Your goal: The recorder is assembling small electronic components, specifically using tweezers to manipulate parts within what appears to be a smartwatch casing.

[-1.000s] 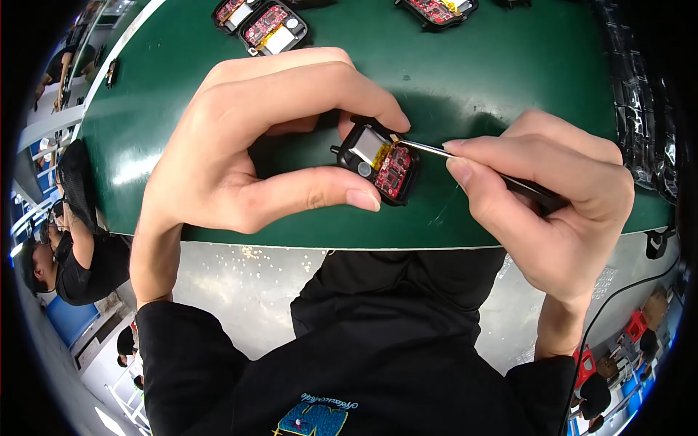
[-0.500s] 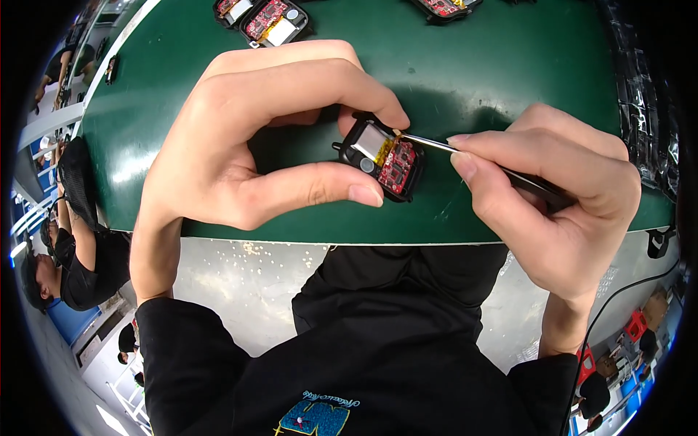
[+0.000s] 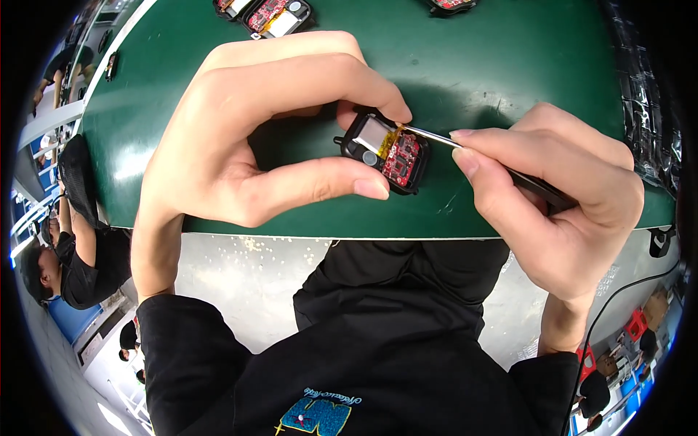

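Observation:
Between the thumb and fingers of my left hand (image 3: 269,138) is a small open black electronic device (image 3: 398,166). Inside its casing I see a red circuit board, a silver battery cell, yellow tape and a round grey disc. My right hand (image 3: 560,189) grips dark-handled tweezers (image 3: 534,185) with a slim metal end. Their tip meets the device's upper edge, by the yellow tape and close to my left index fingertip. Whether the tip pinches any part is too small to tell.
More open black devices with red boards lie at the far side: a pair (image 3: 280,18) at the left and another (image 3: 451,6) further right. Black plastic wrapping (image 3: 643,109) lines the right edge of the green table (image 3: 509,65). A person (image 3: 91,258) sits at the left.
The device and my left fingers have shifted slightly to the right. The tweezers' tip stays at the device's upper edge.

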Demonstrator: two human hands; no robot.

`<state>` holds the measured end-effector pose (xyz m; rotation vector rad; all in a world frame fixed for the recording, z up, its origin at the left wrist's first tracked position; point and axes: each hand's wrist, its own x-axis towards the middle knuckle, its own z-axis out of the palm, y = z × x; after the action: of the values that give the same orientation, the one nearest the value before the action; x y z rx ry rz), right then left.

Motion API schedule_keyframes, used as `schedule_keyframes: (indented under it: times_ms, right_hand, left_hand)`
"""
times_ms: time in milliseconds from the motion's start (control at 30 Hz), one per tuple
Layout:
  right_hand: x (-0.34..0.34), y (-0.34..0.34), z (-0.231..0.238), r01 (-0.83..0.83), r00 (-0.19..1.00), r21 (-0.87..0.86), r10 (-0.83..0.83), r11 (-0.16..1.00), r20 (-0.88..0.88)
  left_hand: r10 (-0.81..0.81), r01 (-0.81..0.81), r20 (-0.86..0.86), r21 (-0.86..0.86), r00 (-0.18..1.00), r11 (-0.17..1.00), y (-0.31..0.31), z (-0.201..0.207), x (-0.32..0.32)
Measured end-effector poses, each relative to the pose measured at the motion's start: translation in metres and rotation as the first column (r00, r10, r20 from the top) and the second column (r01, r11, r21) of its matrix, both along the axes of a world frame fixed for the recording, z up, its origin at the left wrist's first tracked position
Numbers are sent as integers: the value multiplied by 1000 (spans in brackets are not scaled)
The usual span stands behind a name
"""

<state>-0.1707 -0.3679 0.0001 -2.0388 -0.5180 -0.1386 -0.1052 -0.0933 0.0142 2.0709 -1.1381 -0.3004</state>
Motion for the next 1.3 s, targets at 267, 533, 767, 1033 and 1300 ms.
schedule_keyframes:
  times_ms: [267, 533, 767, 1033, 1300]
  right_hand:
    - [-2, 1, 1, -2, 999, -43, 4, 999, 54]
    - [-6, 2, -5, -3, 992, -47, 9, 999, 125]
    - [-7, 0, -15, -28, 962, -40, 37, 999, 269]
    - [-14, 3, 0, 105, 992, 30, -107, 994, 70]
    - [-18, 32, 6, 60, 991, -182, -36, 981, 132]
  left_hand:
    - [-30, 31, 18, -15, 999, 999, 2, 1, 1]
    - [-3, 4, 11, -6, 1000, 1000, -1, 2, -2]
    - [5, -6, -17, -33, 1000, 999, -5, -1, -3]
    - [50, -56, -77, -80, 996, 995, 2, -1, -8]
    - [-14, 0, -121, -119, 993, 993, 10, 4, -8]
